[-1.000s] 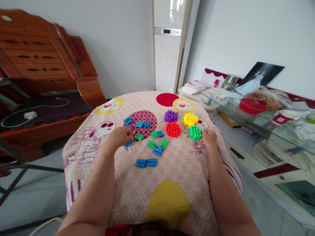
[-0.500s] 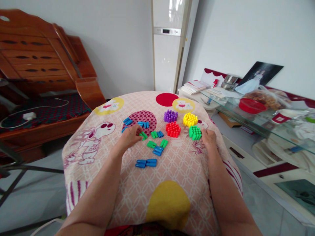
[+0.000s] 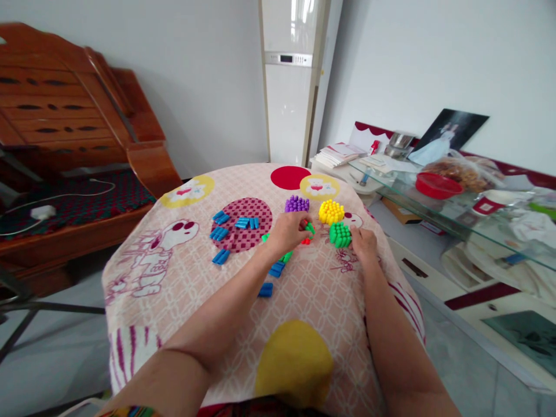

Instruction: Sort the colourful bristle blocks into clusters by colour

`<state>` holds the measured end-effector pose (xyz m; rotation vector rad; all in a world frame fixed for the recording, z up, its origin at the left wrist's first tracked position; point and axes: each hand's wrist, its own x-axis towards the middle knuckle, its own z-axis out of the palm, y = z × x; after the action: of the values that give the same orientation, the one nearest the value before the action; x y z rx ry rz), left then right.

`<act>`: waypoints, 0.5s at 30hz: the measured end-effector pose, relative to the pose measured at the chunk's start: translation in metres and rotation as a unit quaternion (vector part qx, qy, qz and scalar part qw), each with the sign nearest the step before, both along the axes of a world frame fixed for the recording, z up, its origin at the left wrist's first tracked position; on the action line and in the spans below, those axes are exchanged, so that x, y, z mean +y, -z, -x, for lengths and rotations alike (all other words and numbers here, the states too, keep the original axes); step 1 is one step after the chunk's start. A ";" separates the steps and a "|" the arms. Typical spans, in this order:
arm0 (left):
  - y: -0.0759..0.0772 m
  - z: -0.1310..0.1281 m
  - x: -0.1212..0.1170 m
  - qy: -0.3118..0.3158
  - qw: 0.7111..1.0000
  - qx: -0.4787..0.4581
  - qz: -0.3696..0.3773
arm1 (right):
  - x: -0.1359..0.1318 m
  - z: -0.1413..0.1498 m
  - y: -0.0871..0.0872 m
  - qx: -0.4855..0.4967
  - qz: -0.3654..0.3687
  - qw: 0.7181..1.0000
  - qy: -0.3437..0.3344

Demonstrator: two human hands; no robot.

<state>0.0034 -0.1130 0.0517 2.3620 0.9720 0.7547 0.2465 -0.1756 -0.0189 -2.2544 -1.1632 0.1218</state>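
My left hand (image 3: 288, 231) is pinching a small green plastic toy piece (image 3: 310, 229) above the red cluster (image 3: 306, 241), which it mostly covers. My right hand (image 3: 364, 243) has its fingers closed against the right side of the green cluster (image 3: 340, 235), a block of pegged pieces standing together. Behind these stand a purple cluster (image 3: 297, 204) and a yellow cluster (image 3: 331, 212). Loose blue pieces (image 3: 219, 233) lie to the left on the cloth. Another loose green piece (image 3: 286, 256) shows partly under my left wrist, near a blue piece (image 3: 277, 269).
A patterned cloth (image 3: 182, 313) covers the round table. To the right, a glass shelf (image 3: 391, 182) carries a red bowl (image 3: 438, 186), a paper cup (image 3: 490, 204) and papers. A wooden bench (image 3: 65, 116) stands left, and a tall white cabinet-like unit (image 3: 284, 110) behind.
My left hand has moved right with a green piece, from the loose pieces to over the red cluster. My right hand stays by the green cluster. The view has shifted slightly.
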 end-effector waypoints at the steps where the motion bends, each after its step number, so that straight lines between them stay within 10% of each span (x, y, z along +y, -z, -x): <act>1: -0.001 -0.015 0.000 0.001 1.000 0.022 -0.015 | 0.000 0.000 0.000 -0.002 0.004 1.000 0.004; 8: 0.000 -0.084 0.004 -0.040 0.967 0.241 -0.076 | -0.001 0.001 -0.006 0.001 0.026 1.000 -0.003; 15: 0.010 -0.096 0.008 -0.034 0.967 0.248 -0.056 | -0.002 0.005 -0.008 -0.002 0.024 1.000 0.006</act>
<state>0.0994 -0.1053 0.0412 2.6940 1.2385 0.2412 0.2419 -0.1778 -0.0114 -2.3037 -1.1596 0.1412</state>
